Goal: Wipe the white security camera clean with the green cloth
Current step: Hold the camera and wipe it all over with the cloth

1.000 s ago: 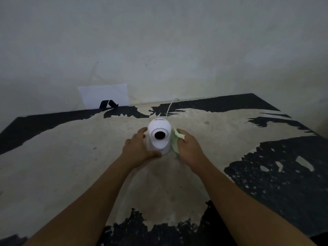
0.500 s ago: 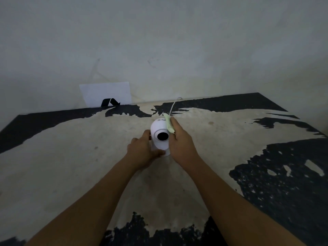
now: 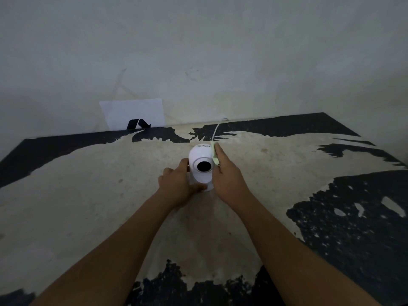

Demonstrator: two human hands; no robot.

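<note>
Two bare hands meet around a small white dome-headed security camera (image 3: 202, 161) that stands upright near the middle of a worn table (image 3: 88, 206), its top beige where the black coating has peeled away. The camera's round black lens (image 3: 203, 166) faces the viewer. Faint grey lettering sits on the crown of its head, too small and blurred to read.

From the seven o'clock side, the left hand (image 3: 176, 184) grasps the camera's lower body and base, the thumb lying across the front of the base and the fingers wrapped round the side at nine o'clock.

From the five o'clock side, the right hand (image 3: 227, 173) presses a pale green cloth (image 3: 214, 154) flat against the camera's head at about two to three o'clock. Only a thin strip of the cloth shows between the fingers and the white shell; the fingers lie extended along it, clamping it to the head.

A thin white cable (image 3: 217, 129) runs from behind the camera toward twelve o'clock and reaches the far table edge by the plain grey wall (image 3: 220, 51).

At about eleven o'clock from the camera, a white sheet of paper (image 3: 132, 111) leans against the wall behind the table. A bold black angular mark (image 3: 138, 124), like a chevron or arrow, shows at its lower edge; no letters can be made out on it.
</note>
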